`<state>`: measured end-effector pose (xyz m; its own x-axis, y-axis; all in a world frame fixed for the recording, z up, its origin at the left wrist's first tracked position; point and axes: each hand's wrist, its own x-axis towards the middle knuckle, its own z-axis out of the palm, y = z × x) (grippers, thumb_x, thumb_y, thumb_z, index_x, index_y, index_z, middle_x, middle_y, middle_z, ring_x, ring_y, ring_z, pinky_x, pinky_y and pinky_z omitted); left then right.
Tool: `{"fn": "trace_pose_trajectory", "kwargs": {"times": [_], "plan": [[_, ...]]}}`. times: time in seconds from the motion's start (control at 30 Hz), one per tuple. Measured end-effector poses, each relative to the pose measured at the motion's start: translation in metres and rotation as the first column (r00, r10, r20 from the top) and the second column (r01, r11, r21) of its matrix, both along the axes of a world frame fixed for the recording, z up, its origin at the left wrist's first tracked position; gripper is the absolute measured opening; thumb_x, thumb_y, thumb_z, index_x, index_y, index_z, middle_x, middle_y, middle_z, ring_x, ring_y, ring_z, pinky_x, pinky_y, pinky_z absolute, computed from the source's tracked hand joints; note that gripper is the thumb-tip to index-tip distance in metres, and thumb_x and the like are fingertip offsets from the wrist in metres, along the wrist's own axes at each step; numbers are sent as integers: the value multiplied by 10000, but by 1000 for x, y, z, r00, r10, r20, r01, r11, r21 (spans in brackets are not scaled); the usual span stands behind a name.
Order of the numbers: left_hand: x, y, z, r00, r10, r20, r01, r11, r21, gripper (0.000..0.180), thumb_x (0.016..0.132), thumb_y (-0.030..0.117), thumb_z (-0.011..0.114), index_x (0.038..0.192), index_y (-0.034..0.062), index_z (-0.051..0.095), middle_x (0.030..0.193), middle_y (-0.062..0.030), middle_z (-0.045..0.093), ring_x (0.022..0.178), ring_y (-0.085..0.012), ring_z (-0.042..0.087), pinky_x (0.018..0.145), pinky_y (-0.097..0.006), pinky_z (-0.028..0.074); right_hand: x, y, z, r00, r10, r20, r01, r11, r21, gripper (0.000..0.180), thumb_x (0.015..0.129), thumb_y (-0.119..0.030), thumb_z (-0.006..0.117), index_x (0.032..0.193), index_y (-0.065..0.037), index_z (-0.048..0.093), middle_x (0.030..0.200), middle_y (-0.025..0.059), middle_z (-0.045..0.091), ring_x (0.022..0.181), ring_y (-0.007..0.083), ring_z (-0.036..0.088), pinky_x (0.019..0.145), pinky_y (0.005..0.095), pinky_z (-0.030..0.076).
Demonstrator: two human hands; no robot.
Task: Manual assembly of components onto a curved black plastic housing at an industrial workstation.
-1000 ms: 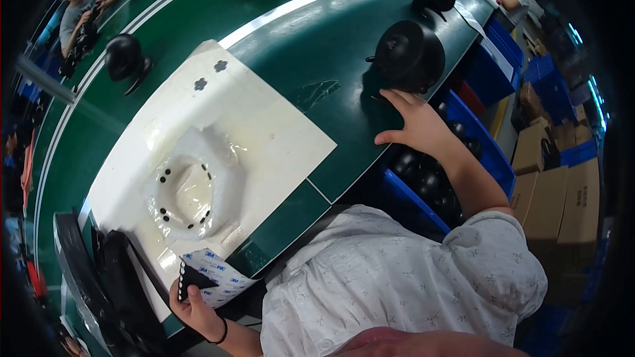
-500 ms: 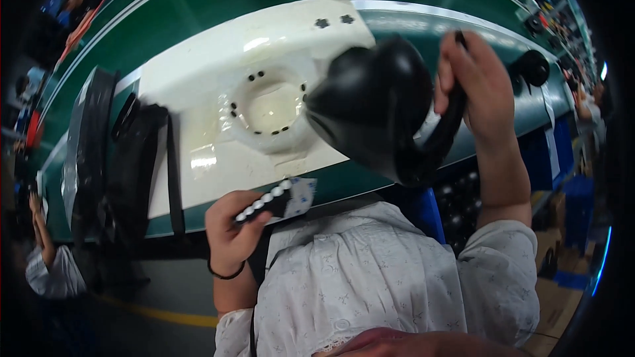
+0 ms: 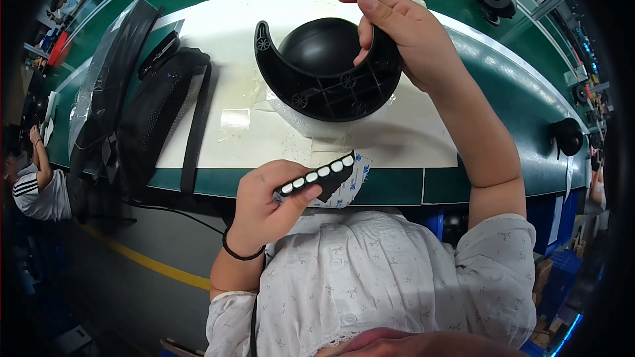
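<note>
My right hand (image 3: 413,43) grips the right horn of a black plastic housing (image 3: 317,102). The crescent-shaped ribbed face, with several round wheel-like bosses, is turned up toward me, and a smooth black dome shows inside the curve. Beneath the housing is a whitish padded ring (image 3: 296,121) on a white board (image 3: 254,155); the housing covers most of it. Closer to my body, my left hand (image 3: 264,201) is closed on a small sheet of adhesive pads (image 3: 338,185). That sheet has a black part, a row of white rounded pads along one edge and a printed backing.
To the left lie a dark bag with a strap (image 3: 159,109) and a long black object in clear plastic (image 3: 109,69). A black part (image 3: 567,137) stands at the bench's right end. Another person (image 3: 40,182) is at far left.
The black housing has come from right of the padded ring to over it, turned so its ribbed crescent face shows. My left hand still holds the pad sheet. The view has shifted.
</note>
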<state>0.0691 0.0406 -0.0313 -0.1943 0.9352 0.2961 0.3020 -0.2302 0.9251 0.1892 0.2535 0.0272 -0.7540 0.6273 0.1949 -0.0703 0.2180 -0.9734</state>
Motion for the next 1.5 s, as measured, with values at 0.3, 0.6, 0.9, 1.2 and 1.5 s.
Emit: {"fn": "trace_pose_trajectory", "kwargs": {"times": [0.3,0.6,0.9,1.2,1.5], "plan": [[4,19,3,997,21,71,-17,998,-59,183,724,136,683,706,-18,586,590,-66,531,527,-128,480,484,-231,361,26,-5,-12,901,-268,-343,428,687,588,327,812,-192,581,1075,-13,506,782,41,562,743,151,564,636,257,440],[5,15,26,999,-35,10,34,999,8,169,686,118,707,730,-10,606,650,-86,580,567,-154,542,506,-230,393,52,-68,-12,986,164,-39,-105,774,624,311,663,-62,690,946,-34,564,890,78,555,835,241,549,686,332,455],[18,15,20,996,80,44,-85,989,117,240,592,-62,703,810,5,627,749,-96,626,638,-152,593,558,-221,444,56,-82,-30,973,127,-192,-95,981,169,291,764,-36,635,1003,-3,473,847,81,546,748,106,542,646,236,451],[15,15,22,983,139,-120,-123,984,129,224,583,-56,701,780,26,632,650,-74,599,542,-138,546,483,-225,403,55,-60,-17,981,180,-75,-39,557,830,191,662,-68,631,851,-54,604,871,54,589,800,236,583,637,321,450],[16,15,26,912,166,-374,-122,983,140,178,577,53,727,717,55,619,557,-45,532,477,-175,492,438,-263,365,49,-68,-6,978,207,-5,-135,657,742,371,673,-4,671,986,-81,486,820,62,583,859,275,555,686,341,427]]}}
